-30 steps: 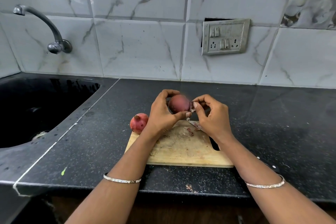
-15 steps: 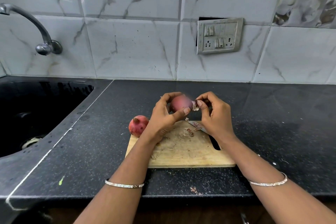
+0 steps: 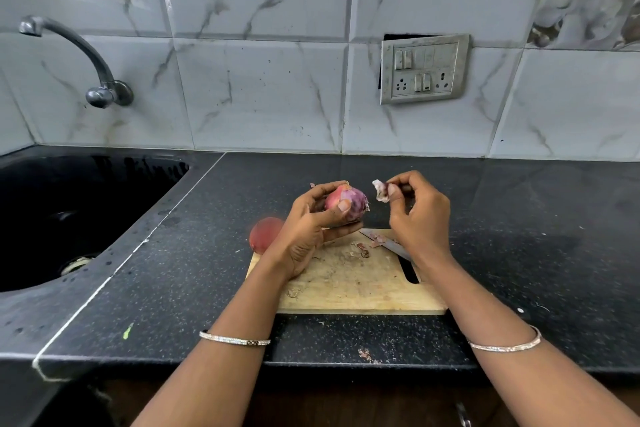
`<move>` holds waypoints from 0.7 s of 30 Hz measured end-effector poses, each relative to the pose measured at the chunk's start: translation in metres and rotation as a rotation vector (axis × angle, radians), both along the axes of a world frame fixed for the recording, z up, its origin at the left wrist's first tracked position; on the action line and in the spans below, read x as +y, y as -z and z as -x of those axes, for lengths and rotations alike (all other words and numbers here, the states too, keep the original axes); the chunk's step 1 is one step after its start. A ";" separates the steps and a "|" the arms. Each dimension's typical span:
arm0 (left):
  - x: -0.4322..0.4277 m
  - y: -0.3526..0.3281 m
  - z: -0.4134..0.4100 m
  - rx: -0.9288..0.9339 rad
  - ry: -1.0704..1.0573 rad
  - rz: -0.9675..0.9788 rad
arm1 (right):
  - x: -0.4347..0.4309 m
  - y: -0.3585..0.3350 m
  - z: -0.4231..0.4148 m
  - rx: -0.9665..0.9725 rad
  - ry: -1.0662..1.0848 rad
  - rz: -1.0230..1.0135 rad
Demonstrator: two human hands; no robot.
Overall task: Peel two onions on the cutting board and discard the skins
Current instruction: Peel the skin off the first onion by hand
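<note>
While left hand (image 3: 304, 236) grips onion (image 3: 350, 200) | right hand (image 3: 420, 218) pinches skin (image 3: 380, 191) (now pulled clear)

the desk (image 3: 519, 253) is black speckled stone, with a sink (image 3: 52, 218) sunk into its left end. a wooden board (image 3: 346, 291) lies flat on it near the front edge. an onion (image 3: 265, 232) sits at the board's far left corner; whether it rests on board or desk cannot be told. a few skin scraps (image 3: 364, 354) lie on the desk just in front of the board. a green fleck (image 3: 127, 331) lies farther left, near a pale seam (image 3: 114, 274).
</note>
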State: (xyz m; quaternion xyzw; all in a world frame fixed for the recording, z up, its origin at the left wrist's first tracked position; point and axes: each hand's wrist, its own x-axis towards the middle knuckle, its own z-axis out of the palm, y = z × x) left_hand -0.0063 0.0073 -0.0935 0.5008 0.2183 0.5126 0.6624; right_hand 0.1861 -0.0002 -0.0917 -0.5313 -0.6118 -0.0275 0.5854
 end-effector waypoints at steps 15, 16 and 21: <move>0.001 -0.006 -0.003 -0.007 -0.044 0.058 | -0.013 -0.009 0.011 -0.083 -0.257 -0.033; 0.001 -0.006 -0.003 -0.006 -0.055 0.056 | -0.012 -0.008 0.012 -0.083 -0.248 -0.038; 0.003 -0.006 -0.004 -0.015 -0.083 0.064 | -0.012 -0.007 0.013 -0.069 -0.226 -0.057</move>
